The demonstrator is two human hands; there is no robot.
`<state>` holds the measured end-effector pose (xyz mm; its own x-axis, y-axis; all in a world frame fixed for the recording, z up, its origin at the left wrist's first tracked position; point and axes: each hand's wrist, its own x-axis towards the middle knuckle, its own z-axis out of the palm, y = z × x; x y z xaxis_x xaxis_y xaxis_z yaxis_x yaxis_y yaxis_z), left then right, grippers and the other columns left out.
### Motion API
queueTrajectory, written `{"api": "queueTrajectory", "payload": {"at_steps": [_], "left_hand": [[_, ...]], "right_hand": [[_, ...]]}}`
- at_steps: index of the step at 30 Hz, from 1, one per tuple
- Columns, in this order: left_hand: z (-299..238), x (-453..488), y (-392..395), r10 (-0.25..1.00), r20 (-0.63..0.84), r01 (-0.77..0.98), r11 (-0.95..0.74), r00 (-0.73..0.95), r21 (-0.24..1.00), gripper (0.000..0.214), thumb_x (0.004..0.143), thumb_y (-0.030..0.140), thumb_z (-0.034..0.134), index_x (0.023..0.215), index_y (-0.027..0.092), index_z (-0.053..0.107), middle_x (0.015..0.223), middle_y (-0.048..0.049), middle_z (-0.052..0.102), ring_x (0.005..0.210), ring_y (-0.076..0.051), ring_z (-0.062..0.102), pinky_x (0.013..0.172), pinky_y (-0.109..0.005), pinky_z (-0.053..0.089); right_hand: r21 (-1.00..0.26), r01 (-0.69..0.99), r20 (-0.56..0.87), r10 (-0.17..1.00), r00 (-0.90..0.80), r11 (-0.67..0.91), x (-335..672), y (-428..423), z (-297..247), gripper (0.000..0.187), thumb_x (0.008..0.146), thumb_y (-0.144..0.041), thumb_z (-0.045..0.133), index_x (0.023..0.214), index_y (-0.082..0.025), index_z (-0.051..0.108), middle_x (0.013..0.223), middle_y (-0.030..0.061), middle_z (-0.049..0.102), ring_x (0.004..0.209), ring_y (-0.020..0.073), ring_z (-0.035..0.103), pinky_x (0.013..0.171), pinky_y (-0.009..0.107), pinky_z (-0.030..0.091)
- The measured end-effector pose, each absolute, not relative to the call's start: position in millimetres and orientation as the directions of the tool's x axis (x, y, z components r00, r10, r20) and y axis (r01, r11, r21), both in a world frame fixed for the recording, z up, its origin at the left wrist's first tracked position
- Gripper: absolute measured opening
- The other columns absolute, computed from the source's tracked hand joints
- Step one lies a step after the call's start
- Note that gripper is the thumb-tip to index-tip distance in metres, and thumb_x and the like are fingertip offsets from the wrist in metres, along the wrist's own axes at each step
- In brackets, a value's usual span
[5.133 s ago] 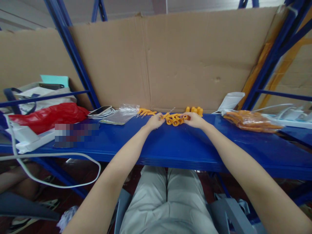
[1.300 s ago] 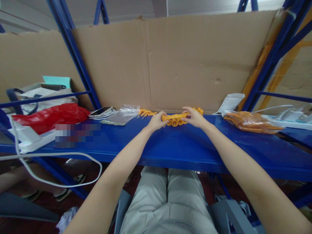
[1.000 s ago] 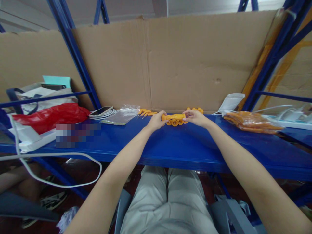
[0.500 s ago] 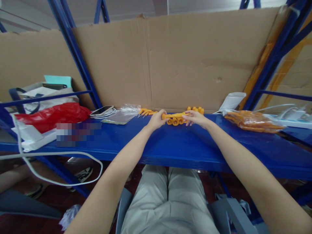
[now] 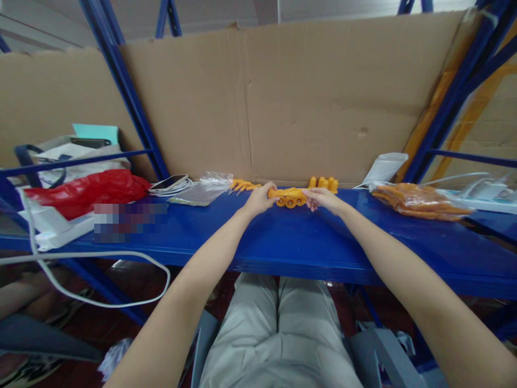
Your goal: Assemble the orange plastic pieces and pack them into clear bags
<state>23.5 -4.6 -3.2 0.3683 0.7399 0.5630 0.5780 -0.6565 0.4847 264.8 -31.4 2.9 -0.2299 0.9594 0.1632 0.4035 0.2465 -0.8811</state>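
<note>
Over the blue shelf, my left hand [image 5: 259, 200] is closed around the left end of a long yellow-orange plastic piece [image 5: 287, 192]. Its right end meets the pinched fingers of my right hand [image 5: 324, 200]. The exact shape of the piece is too small to make out. Just below it, between my hands, are several round orange cup-like parts [image 5: 291, 202] with open ends facing me. Behind my right hand stand several short orange cylinders [image 5: 323, 183]. To the left of my left hand lie slim orange pieces with small metal chains or screws [image 5: 243, 185].
A clear plastic bag [image 5: 202, 193], a phone with a white cable [image 5: 172, 184] and a red bag [image 5: 92, 191] lie leftward. A bag of orange parts [image 5: 418, 200] and a white power strip [image 5: 493, 199] are at right. Cardboard [image 5: 323, 97] stands behind. Another person's leg [image 5: 24, 296] shows lower left.
My right hand has shifted slightly and its fingers have drawn together at the right end of the yellow-orange piece. My left hand stays nearly still. The other person's foot has moved.
</note>
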Motion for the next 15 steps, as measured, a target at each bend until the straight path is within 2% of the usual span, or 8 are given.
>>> {"api": "queueTrajectory", "payload": {"at_steps": [6, 10, 13, 15], "left_hand": [[-3.2, 23.2, -4.4, 0.743, 0.56, 0.573, -0.654, 0.366, 0.493, 0.023, 0.075, 0.015, 0.072, 0.089, 0.02, 0.054, 0.056, 0.0097, 0.055, 0.054, -0.012, 0.057, 0.062, -0.023, 0.042], [-5.3, 22.0, -0.1, 0.73, 0.569, 0.566, -0.669, 0.379, 0.482, 0.023, 0.076, 0.017, 0.072, 0.09, 0.02, 0.054, 0.058, 0.0088, 0.056, 0.054, -0.012, 0.057, 0.06, -0.022, 0.04], [-6.2, 21.1, 2.2, 0.724, 0.574, 0.56, -0.676, 0.382, 0.48, 0.023, 0.075, 0.018, 0.072, 0.091, 0.02, 0.055, 0.06, 0.0076, 0.057, 0.056, -0.012, 0.057, 0.059, -0.023, 0.041], [-6.2, 20.6, 2.6, 0.714, 0.583, 0.548, -0.687, 0.387, 0.477, 0.023, 0.075, 0.018, 0.072, 0.091, 0.02, 0.055, 0.061, 0.0072, 0.058, 0.056, -0.013, 0.057, 0.059, -0.023, 0.041]], "right_hand": [[-0.895, 0.407, 0.119, 0.978, -0.172, 0.181, 261.5, -35.2, 4.8, 0.049, 0.088, -0.061, 0.059, 0.072, -0.016, 0.056, 0.065, 0.0052, 0.06, 0.05, 0.009, 0.054, 0.045, 0.02, 0.037], [-0.892, 0.412, 0.135, 0.979, -0.151, 0.186, 264.1, -33.9, 4.8, 0.036, 0.088, -0.05, 0.065, 0.098, -0.015, 0.062, 0.088, 0.0101, 0.068, 0.055, 0.0085, 0.058, 0.044, 0.019, 0.042], [-0.887, 0.394, 0.186, 0.968, -0.171, 0.24, 267.5, -31.8, 2.8, 0.044, 0.083, -0.043, 0.073, 0.116, -0.018, 0.06, 0.102, 0.0105, 0.067, 0.061, 0.0091, 0.061, 0.047, 0.019, 0.046], [-0.881, 0.386, 0.211, 0.957, -0.199, 0.274, 269.2, -30.2, 1.1, 0.049, 0.079, -0.041, 0.077, 0.119, -0.018, 0.06, 0.102, 0.0095, 0.067, 0.064, 0.0106, 0.062, 0.05, 0.021, 0.048]]}}
